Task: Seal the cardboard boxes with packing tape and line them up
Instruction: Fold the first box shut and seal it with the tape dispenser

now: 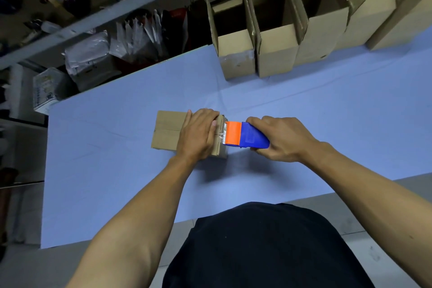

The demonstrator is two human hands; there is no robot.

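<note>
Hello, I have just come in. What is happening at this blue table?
A person is taping a small cardboard box shut on the blue table. The left hand presses flat on top of the box to hold it. The right hand grips a blue and orange tape dispenser, whose orange end meets the box's right edge. At the far edge of the table, a row of open boxes stands side by side with flaps up.
</note>
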